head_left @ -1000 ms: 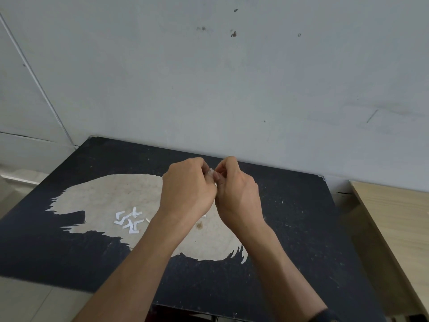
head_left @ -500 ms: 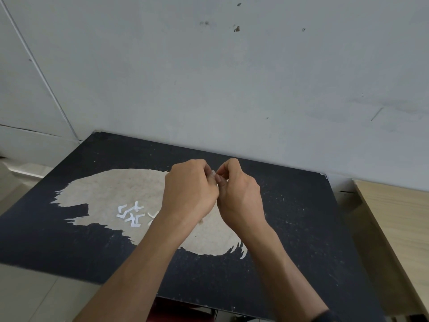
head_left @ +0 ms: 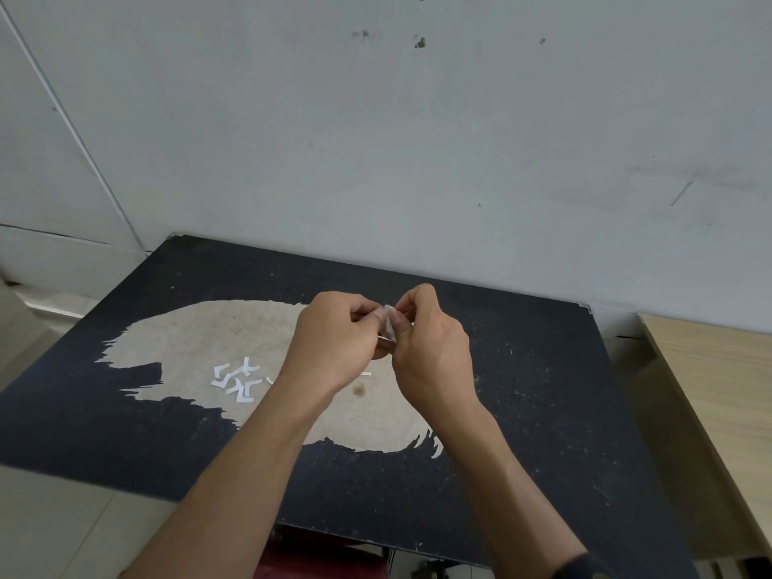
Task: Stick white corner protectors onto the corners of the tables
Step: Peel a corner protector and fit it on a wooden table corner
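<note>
**A:** Centre frame: what's new vs. 0.5 s ago?

**B:** Hands were packed tight then. Now the left hand [head_left: 334,340] & right hand [head_left: 430,348] have eased apart a little, and a white protector [head_left: 389,321] shows between them, above the table [head_left: 543,390].

**A:** Fingers?

**B:** Both sets curled, tips pinching the piece.

**A:** Meaning?

**B:** Prob. backing coming off, so sticking it on a corner should come next. The spare pile [head_left: 236,380] lies on the table, left of centre.

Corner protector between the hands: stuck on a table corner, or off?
Off: the left hand and right hand pinch the corner protector over the middle of the black table, away from its corners.
</note>
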{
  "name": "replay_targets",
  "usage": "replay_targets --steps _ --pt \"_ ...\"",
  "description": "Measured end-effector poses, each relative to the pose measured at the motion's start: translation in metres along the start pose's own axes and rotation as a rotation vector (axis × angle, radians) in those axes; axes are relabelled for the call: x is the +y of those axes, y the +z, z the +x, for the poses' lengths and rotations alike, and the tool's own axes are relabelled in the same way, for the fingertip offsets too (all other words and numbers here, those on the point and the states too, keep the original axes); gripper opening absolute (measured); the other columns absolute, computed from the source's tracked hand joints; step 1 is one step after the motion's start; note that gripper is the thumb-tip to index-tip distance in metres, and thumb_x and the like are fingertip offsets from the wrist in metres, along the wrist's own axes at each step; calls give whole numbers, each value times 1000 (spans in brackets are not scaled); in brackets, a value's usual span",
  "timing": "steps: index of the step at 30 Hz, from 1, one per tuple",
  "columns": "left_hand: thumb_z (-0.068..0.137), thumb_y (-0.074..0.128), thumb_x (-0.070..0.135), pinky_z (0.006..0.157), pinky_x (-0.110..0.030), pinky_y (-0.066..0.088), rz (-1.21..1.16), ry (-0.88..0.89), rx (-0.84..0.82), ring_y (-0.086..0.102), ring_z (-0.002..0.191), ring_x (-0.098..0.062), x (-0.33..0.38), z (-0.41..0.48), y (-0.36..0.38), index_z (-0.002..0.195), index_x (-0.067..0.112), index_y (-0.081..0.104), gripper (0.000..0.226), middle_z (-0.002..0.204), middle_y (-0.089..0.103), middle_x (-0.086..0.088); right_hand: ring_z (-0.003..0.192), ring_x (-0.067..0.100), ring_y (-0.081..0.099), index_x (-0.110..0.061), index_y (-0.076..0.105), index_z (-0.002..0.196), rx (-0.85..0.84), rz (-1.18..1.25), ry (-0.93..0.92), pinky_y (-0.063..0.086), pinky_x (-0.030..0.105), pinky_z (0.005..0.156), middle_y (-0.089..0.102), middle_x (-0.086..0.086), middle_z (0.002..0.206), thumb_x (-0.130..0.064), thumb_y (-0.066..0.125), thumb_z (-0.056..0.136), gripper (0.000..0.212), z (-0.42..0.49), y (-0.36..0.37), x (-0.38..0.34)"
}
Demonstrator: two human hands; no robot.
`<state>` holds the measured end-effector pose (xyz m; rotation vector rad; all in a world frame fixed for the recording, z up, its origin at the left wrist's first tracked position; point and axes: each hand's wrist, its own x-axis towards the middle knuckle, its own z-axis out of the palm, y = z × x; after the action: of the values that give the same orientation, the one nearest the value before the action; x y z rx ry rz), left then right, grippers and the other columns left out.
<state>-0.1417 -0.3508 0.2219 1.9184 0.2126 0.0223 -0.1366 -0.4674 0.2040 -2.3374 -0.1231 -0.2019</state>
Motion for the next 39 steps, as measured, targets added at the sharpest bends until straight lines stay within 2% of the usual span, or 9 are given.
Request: replay_targets --steps 3,10,17,24,26,29,31,36,39 --pt "97 63 14 79 -37 63 -46 -40 6 76 77 -17 -4 1 3 105 11 76 15 91 76 -5 70 14 59 -20 45 100 -7 -5 2 51 40 63 60 -6 76 -34 41 106 15 0 4 0" --pt "97 60 3 79 -35 63 -235 -176 81 76 72 -16 -19 4 1 110 6 72 18 92 74 -7 62 9 53 -24 38 98 -26 14 -9 33 27 50 56 -8 71 -27 40 107 10 -1 14 3" --pt "96 64 14 83 -42 62 -130 -138 110 75 84 -21 -38 6 1 108 14 76 16 99 76 -6 73 10 60 -27 41 102 -113 3 -26 53 36 65 56 -12 77 -33 40 106 8 3 33 5" --pt "97 62 11 80 -36 63 -105 -158 160 75 80 -18 -60 9 -6 109 15 74 17 98 75 -4 67 2 53 -24 45 95 -106 45 -14 34 15 51 54 -14 73 -25 47 104 10 9 51 9" --pt "98 59 7 79 -34 63 -97 -177 206 75 77 -15 -71 12 -8 112 14 72 21 97 74 -4 68 4 57 -21 48 96 -86 97 37 39 12 55 55 -15 75 -23 50 104 8 12 62 13" --pt "99 54 4 82 -35 62 -58 -216 271 75 75 -13 -94 16 -10 118 11 69 25 100 74 -5 71 15 69 -22 55 93 -90 291 254 59 33 62 63 -8 84 -22 55 102 8 18 93 30" --pt "99 55 4 86 -37 61 -65 -264 304 75 77 -14 -113 16 -13 116 10 69 23 103 73 -6 73 19 71 -22 59 90 -112 362 424 60 31 56 67 -2 88 -19 58 100 11 19 117 46" --pt "96 55 -2 81 -31 62 -184 -421 356 75 76 -17 -163 7 -25 108 7 68 20 96 71 -8 68 22 72 -17 68 77 -249 250 620 63 39 68 73 6 79 -16 63 93 17 14 183 88" --pt "95 58 -2 75 -26 61 -185 -498 410 75 72 -14 -188 0 -34 115 3 67 22 98 73 -11 83 27 71 -10 73 93 -432 134 611 61 41 77 74 10 93 -17 61 90 15 20 221 99"
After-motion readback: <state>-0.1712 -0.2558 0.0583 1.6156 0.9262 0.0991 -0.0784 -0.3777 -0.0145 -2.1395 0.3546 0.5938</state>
